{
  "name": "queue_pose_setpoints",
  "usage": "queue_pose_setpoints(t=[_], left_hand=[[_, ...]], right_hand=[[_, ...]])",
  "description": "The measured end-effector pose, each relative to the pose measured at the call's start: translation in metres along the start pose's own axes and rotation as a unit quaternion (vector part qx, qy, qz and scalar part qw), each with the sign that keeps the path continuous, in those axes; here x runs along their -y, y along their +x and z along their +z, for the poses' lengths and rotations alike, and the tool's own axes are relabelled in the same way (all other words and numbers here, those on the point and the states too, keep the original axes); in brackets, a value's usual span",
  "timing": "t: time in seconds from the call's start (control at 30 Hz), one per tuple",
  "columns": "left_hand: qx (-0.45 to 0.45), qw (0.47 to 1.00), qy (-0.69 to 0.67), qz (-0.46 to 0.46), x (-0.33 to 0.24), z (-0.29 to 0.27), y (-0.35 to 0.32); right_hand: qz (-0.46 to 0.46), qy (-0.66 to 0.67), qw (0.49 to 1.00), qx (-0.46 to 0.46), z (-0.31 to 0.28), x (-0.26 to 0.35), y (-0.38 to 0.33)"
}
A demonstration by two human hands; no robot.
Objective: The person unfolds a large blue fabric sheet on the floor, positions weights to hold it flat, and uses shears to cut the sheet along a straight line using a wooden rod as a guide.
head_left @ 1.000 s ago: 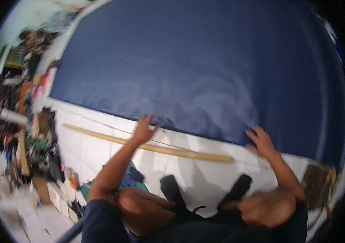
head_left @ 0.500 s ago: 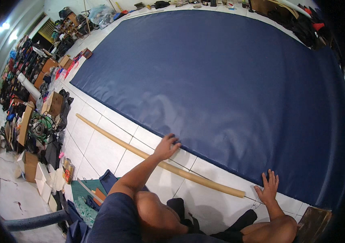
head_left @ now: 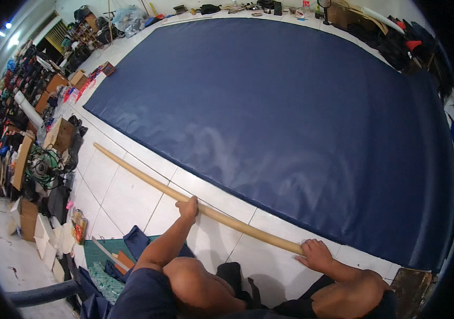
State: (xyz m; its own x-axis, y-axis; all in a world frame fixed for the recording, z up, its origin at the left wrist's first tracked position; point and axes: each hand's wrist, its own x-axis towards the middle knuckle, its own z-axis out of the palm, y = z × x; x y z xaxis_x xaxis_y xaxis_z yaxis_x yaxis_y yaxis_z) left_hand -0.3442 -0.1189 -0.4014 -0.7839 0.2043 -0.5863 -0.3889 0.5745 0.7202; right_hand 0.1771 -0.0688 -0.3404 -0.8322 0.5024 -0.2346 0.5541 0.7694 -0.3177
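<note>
A long tan cardboard tube (head_left: 243,227) lies slantwise over the white tiles in front of me. Around its middle my left hand (head_left: 187,208) is closed, thumb and fingers wrapped on it. My right hand (head_left: 316,255) grips the tube's right end, which the fingers partly hide. Just beyond the tube, a large dark blue sheet of fabric (head_left: 269,106) is spread over the floor, its near edge running alongside. Light ripples and shiny creases show in the part of the sheet nearest to me. Neither hand touches the sheet.
To the left are a green cutting mat (head_left: 99,255), an open cardboard box (head_left: 61,134), a coiled green cable (head_left: 46,165) and piled fabric rolls (head_left: 11,90). A wooden block (head_left: 412,290) stands at lower right. Small items line the wall beyond the sheet.
Both hands have left the sheet's near edge and come back toward me onto the cardboard tube. Each has closed on it. The view has shifted slightly.
</note>
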Motion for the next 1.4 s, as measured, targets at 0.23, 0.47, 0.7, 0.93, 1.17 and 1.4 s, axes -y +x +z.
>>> queue_pose_setpoints(t=[0.23, 0.47, 0.7, 0.93, 1.17, 1.4], left_hand=[[0.169, 0.943, 0.064, 0.278, -0.081, 0.050, -0.024], [0.093, 0.706, 0.560, 0.424, -0.049, 0.081, -0.010], [0.098, 0.706, 0.568, 0.411, -0.033, 0.081, 0.000], [0.122, 0.727, 0.527, 0.423, -0.035, 0.077, -0.009], [0.032, 0.773, 0.432, 0.464, -0.022, 0.056, -0.011], [0.070, 0.793, 0.411, 0.443, -0.022, 0.058, 0.009]], right_hand=[[0.136, -0.009, 0.988, -0.078, -0.048, -0.031, 0.032], [0.262, -0.033, 0.954, -0.140, -0.027, -0.095, 0.022], [0.357, -0.041, 0.913, -0.195, -0.045, -0.149, 0.043], [0.506, 0.055, 0.836, -0.204, -0.045, -0.175, 0.017], [0.601, 0.109, 0.756, -0.236, -0.008, -0.180, -0.095], [0.591, 0.148, 0.743, -0.275, -0.002, -0.133, -0.079]])
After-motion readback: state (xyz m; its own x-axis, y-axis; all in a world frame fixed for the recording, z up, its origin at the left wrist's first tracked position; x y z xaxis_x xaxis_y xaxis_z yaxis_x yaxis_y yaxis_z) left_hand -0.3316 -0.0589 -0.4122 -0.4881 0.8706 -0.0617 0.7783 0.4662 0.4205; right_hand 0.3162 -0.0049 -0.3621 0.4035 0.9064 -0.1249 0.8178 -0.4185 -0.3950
